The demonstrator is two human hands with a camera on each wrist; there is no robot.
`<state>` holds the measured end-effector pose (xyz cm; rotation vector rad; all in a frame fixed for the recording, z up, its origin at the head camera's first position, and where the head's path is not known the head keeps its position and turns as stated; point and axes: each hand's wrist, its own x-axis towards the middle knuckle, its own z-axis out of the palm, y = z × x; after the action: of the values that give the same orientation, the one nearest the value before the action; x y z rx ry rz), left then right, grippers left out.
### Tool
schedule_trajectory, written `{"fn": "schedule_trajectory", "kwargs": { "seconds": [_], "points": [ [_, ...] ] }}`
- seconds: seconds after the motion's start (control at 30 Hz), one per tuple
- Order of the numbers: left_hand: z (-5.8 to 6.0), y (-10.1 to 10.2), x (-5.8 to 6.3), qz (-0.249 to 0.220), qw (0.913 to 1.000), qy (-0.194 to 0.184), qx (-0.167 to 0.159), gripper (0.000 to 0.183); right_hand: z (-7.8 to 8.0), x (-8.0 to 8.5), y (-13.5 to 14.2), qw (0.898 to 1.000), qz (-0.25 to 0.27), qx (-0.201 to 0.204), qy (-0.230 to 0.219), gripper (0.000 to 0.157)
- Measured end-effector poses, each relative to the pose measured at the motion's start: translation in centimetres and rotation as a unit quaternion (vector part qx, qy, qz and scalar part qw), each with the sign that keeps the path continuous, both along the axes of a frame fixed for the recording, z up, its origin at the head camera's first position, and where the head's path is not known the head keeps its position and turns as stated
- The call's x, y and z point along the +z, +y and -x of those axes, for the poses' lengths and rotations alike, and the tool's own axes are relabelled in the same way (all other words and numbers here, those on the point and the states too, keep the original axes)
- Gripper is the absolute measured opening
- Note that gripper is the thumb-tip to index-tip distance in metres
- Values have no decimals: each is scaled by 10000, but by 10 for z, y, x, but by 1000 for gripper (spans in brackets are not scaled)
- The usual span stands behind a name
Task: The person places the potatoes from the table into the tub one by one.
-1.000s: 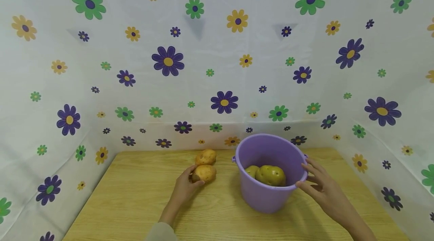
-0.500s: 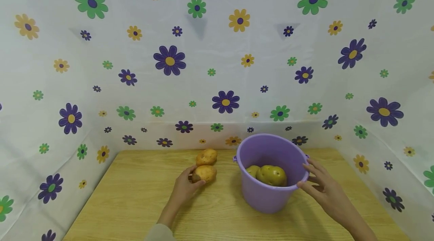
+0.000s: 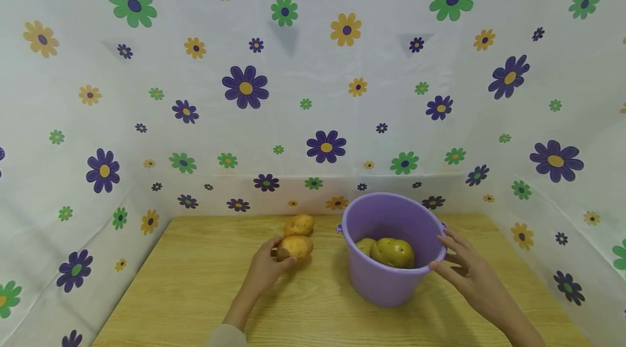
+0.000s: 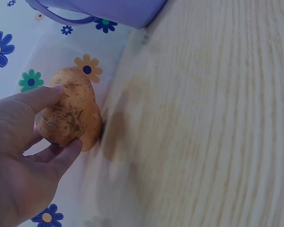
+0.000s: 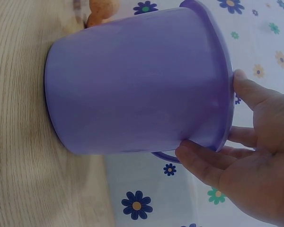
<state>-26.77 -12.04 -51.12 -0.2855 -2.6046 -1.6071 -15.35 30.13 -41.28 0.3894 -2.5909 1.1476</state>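
Observation:
In the head view, my left hand (image 3: pixel 264 270) pinches the nearer brown potato (image 3: pixel 295 247) between thumb and fingers. A second brown potato (image 3: pixel 300 224) lies right behind it on the table; the left wrist view shows the held potato (image 4: pixel 64 120) overlapping it. My right hand (image 3: pixel 467 271) holds the rim of a purple bucket (image 3: pixel 379 286), its thumb and fingers spread along the right side. The bucket leans slightly toward me. Inside it sit a large greenish potato (image 3: pixel 393 253) and part of another (image 3: pixel 364 246); anything deeper is hidden.
A light wood table (image 3: pixel 205 287) carries the bucket and potatoes. White flower-print cloth (image 3: pixel 288 119) encloses the back and both sides. The bucket's handle (image 4: pixel 68 19) hangs at its far side in the left wrist view.
The pinched potato has risen slightly with my left hand. My right hand and the bucket keep their places; the whole view shifts a little.

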Motion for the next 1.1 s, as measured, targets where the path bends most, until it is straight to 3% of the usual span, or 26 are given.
{"fn": "schedule_trajectory", "kwargs": {
  "seconds": [0.6, 1.1],
  "points": [
    [-2, 0, 32, 105, 9999, 95, -48, 67, 0, -1, 0, 10000, 29, 18, 50, 55],
    [-4, -1, 69, 303, 9995, 116, -2, 65, 1, -1, 1, 10000, -5, 3, 68, 55]
  ]
}}
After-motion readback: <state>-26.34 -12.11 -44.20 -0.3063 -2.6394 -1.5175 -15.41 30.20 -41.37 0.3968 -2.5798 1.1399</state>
